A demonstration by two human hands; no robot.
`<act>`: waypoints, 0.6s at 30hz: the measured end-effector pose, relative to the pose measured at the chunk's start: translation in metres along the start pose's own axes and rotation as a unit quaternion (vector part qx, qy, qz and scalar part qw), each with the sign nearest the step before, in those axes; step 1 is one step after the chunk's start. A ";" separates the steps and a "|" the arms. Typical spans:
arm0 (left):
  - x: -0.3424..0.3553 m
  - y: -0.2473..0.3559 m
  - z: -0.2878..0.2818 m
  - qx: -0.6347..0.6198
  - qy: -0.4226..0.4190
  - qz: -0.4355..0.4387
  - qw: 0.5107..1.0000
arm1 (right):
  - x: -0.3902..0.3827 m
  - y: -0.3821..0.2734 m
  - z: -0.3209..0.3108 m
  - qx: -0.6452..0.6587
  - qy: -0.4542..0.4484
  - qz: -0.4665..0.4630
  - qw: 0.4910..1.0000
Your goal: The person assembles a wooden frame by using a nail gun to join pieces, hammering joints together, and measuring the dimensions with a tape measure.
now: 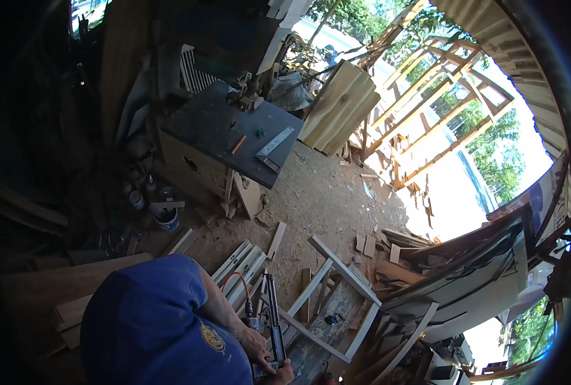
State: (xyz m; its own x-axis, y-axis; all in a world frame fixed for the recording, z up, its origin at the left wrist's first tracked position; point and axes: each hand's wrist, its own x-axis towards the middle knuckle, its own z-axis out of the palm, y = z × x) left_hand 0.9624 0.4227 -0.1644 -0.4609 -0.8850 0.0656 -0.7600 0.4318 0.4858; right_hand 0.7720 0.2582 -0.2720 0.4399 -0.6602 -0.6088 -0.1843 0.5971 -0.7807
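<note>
Near the bottom edge, both my hands are around a pneumatic nail gun (pixel 275 321) with a long, narrow black magazine. My left hand (pixel 256 347) is closed against the tool, close to the metal hose fitting. At the magazine's lower end is my right hand (pixel 283 374), its fingers bent onto the tool and partly cut off by the picture edge. An orange air hose (pixel 235 274) curves up from the fitting. Just right of the tool, a light wooden frame (pixel 320 300) rests on a worn board (pixel 330 330). Whether any nails are in the magazine is too small to see.
Long wood strips (pixel 239 260) lie left of the nail gun. A dark-topped workbench (pixel 218 119) farther off holds a metal square (pixel 276 142) and an orange pencil-like tool (pixel 238 144). Offcuts and shavings litter the dirt floor (pixel 317 192). Boards (pixel 465 295) lean at the right.
</note>
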 end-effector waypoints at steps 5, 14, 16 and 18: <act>-0.005 -0.001 0.003 0.013 0.012 -0.027 0.999 | 0.030 0.007 -0.004 -0.069 -0.045 -0.030 0.996; 0.011 -0.010 0.000 -0.033 0.001 -0.017 0.999 | 0.060 0.047 -0.066 -0.112 -0.149 -0.128 0.974; 0.011 -0.015 0.005 -0.111 -0.008 -0.043 0.993 | 0.040 0.031 -0.041 -0.189 -0.072 -0.128 0.971; 0.010 -0.018 0.000 -0.099 -0.034 -0.044 0.993 | 0.008 -0.006 0.008 -0.308 0.100 -0.078 0.943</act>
State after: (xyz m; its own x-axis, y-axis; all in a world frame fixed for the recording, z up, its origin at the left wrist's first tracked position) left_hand 0.9717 0.4064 -0.1721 -0.4319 -0.9010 -0.0401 -0.6960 0.3047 0.6502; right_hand 0.7838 0.2527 -0.2711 0.3406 -0.8275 -0.4463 -0.6335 0.1488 -0.7593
